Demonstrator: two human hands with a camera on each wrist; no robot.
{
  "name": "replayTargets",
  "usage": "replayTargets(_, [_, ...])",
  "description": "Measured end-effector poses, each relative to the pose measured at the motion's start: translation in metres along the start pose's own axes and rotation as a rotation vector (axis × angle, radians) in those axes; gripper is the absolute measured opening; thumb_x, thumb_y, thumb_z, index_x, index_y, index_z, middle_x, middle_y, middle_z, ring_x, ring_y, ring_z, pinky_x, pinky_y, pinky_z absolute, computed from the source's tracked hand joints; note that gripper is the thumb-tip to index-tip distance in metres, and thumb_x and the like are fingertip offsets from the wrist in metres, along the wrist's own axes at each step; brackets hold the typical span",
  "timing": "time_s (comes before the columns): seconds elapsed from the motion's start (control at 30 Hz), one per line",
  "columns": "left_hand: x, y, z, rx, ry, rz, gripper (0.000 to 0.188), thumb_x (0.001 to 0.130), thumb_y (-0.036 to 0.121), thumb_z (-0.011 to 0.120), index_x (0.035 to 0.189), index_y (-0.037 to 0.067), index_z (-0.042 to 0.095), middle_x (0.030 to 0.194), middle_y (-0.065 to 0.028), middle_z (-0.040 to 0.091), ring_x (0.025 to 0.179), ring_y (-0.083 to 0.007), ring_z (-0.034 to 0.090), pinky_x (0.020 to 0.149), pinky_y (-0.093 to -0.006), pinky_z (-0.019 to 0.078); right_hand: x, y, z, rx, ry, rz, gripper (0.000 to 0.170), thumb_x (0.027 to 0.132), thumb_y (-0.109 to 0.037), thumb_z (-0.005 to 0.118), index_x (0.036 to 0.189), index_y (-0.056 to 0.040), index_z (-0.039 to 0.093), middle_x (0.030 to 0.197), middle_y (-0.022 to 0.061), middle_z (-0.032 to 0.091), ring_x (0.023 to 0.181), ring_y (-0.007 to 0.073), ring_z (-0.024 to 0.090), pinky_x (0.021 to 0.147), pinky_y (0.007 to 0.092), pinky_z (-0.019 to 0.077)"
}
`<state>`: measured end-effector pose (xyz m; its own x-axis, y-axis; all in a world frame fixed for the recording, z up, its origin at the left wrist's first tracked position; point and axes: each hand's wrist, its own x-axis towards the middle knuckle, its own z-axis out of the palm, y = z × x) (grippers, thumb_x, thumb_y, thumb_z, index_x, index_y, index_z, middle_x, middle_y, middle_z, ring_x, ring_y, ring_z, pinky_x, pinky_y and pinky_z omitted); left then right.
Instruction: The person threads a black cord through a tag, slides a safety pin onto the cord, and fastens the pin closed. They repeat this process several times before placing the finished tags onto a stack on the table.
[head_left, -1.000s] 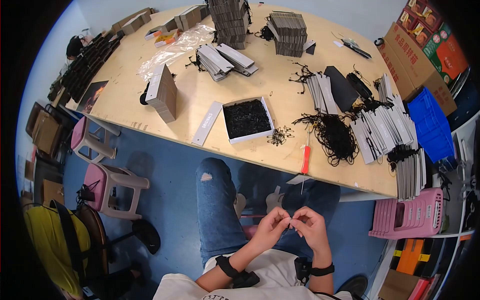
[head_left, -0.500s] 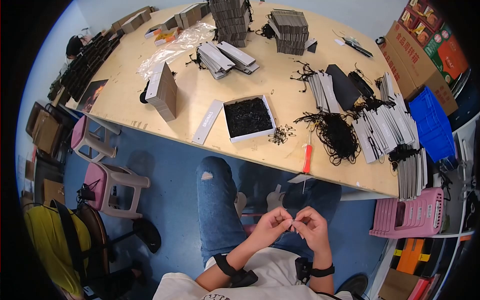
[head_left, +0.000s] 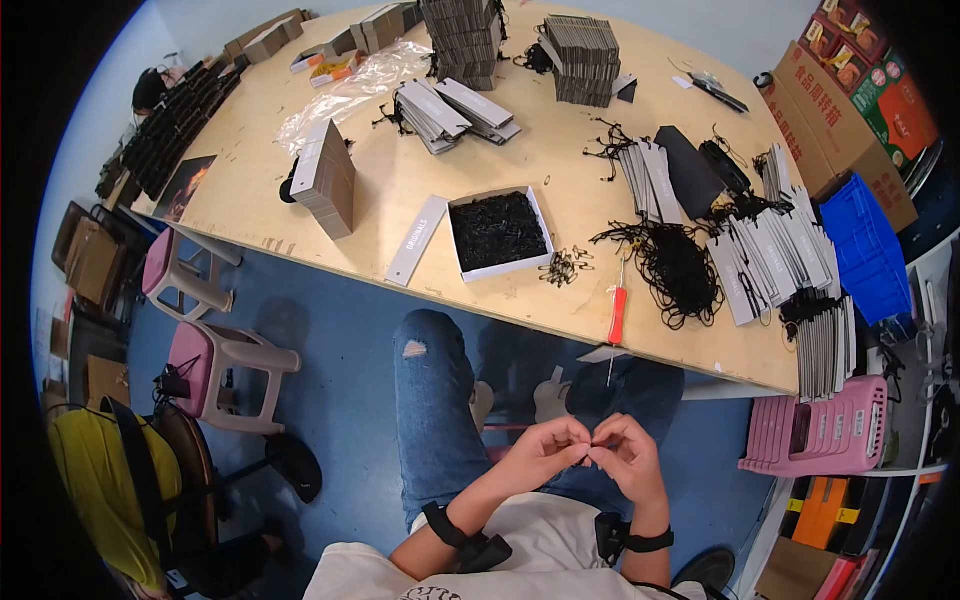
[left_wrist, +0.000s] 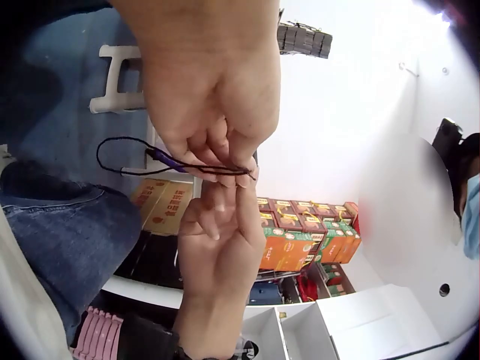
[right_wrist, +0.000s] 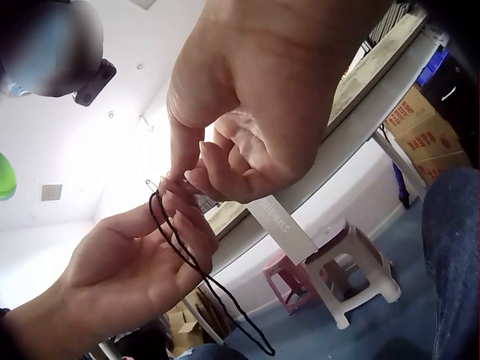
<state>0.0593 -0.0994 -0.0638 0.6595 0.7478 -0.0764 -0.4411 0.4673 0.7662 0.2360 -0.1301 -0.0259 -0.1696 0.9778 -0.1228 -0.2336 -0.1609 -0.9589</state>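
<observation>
My left hand (head_left: 546, 456) and right hand (head_left: 628, 462) meet fingertip to fingertip above the lap. A looped black cord (right_wrist: 201, 271) hangs from the left fingertips, crossing the fingers in the right wrist view. At its upper end a small wire pin (right_wrist: 151, 184) pokes out where both hands pinch; fingertips hide most of it. On the table ahead stand a white box (head_left: 545, 240) of black cords or pins, a small heap of wire pins (head_left: 566, 266) and a grey tag (head_left: 415, 245) printed "ORIGINALS".
A red-handled tool (head_left: 617, 318) lies at the table's front edge, beside a tangle of black cords (head_left: 680, 280). Grey tags with cords (head_left: 765, 260) spread at the right, and a tag stack (head_left: 325, 185) stands at the left. Pink stools (head_left: 815, 425) are below right.
Both hands stay together above the lap, with the fingertips shifting slightly around the small thing they pinch. The table's things have not been moved.
</observation>
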Motion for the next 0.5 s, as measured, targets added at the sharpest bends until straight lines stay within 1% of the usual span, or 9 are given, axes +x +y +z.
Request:
replayTargets(0.07, [0.000, 0.004, -0.001, 0.020, -0.024, -0.005, 0.014, 0.097, 0.016, 0.060, 0.104, 0.004, 0.056, 0.091, 0.0006, 0.061, 0.081, -0.0043, 0.055, 0.068, -0.0190, 0.0427, 0.000, -0.001, 0.000, 0.020, 0.004, 0.012, 0.011, 0.088, 0.006, 0.062, 0.096, 0.0026, 0.056, 0.095, 0.0083, 0.053, 0.084, 0.0164, 0.061, 0.074, 0.0274, 0.0515])
replayTargets(0.1, [0.000, 0.005, -0.001, 0.039, -0.048, -0.009, 0.015, 0.097, 0.016, 0.060, 0.105, 0.005, 0.056, 0.091, 0.0006, 0.061, 0.082, -0.0043, 0.055, 0.069, -0.0191, 0.0427, 0.000, 0.000, -0.001, -0.010, -0.014, -0.013, 0.011, 0.088, 0.006, 0.062, 0.096, 0.0025, 0.056, 0.095, 0.0082, 0.053, 0.084, 0.0165, 0.061, 0.074, 0.0273, 0.0516])
replayTargets(0.23, [0.000, 0.001, 0.000, 0.059, -0.028, -0.001, 0.014, 0.098, 0.017, 0.058, 0.103, 0.005, 0.055, 0.090, 0.0006, 0.060, 0.079, -0.0038, 0.054, 0.066, -0.0181, 0.0420, 0.001, 0.000, -0.002, -0.064, -0.046, -0.038, 0.009, 0.088, 0.004, 0.062, 0.095, 0.0022, 0.057, 0.094, 0.0074, 0.053, 0.082, 0.0156, 0.060, 0.073, 0.0261, 0.0508])
replayTargets(0.27, [0.000, 0.003, 0.003, 0.057, -0.004, -0.003, 0.013, 0.098, 0.017, 0.058, 0.102, 0.005, 0.055, 0.089, 0.0005, 0.060, 0.078, -0.0033, 0.054, 0.064, -0.0174, 0.0414, 0.001, 0.001, -0.002, -0.063, -0.045, -0.037, 0.009, 0.088, 0.004, 0.062, 0.095, 0.0022, 0.057, 0.094, 0.0074, 0.053, 0.082, 0.0156, 0.060, 0.073, 0.0261, 0.0508])
replayTargets(0.33, [-0.001, 0.007, 0.007, 0.055, 0.020, -0.006, 0.012, 0.098, 0.017, 0.057, 0.102, 0.005, 0.055, 0.088, 0.0004, 0.060, 0.076, -0.0029, 0.054, 0.063, -0.0168, 0.0409, 0.002, 0.008, -0.004, -0.153, -0.016, -0.088, 0.009, 0.088, 0.004, 0.062, 0.094, 0.0013, 0.056, 0.093, 0.0064, 0.053, 0.079, 0.0139, 0.058, 0.070, 0.0243, 0.0490])
replayTargets(0.4, [-0.003, 0.008, 0.009, 0.062, 0.084, -0.090, 0.011, 0.099, 0.016, 0.055, 0.101, 0.005, 0.053, 0.088, -0.0001, 0.061, 0.071, -0.0029, 0.055, 0.056, -0.0169, 0.0395, 0.003, 0.016, -0.003, -0.114, 0.007, -0.099, 0.009, 0.089, 0.004, 0.062, 0.094, 0.0007, 0.056, 0.092, 0.0060, 0.053, 0.078, 0.0127, 0.057, 0.068, 0.0232, 0.0474])
replayTargets(0.43, [-0.003, 0.005, 0.010, 0.062, 0.084, -0.092, 0.011, 0.099, 0.016, 0.055, 0.101, 0.005, 0.053, 0.088, -0.0001, 0.061, 0.071, -0.0029, 0.055, 0.056, -0.0169, 0.0395, 0.003, 0.020, -0.003, -0.076, 0.029, -0.111, 0.009, 0.089, 0.003, 0.062, 0.094, 0.0000, 0.055, 0.091, 0.0055, 0.053, 0.076, 0.0115, 0.056, 0.066, 0.0222, 0.0458])
replayTargets(0.5, [-0.001, -0.001, 0.014, 0.200, 0.219, 0.063, 0.010, 0.097, 0.013, 0.057, 0.100, 0.004, 0.057, 0.087, -0.0020, 0.064, 0.067, -0.0041, 0.057, 0.052, -0.0182, 0.0406, 0.002, 0.025, -0.001, -0.021, 0.064, -0.079, 0.009, 0.089, 0.002, 0.062, 0.094, -0.0010, 0.055, 0.090, 0.0049, 0.054, 0.075, 0.0106, 0.055, 0.064, 0.0216, 0.0450])
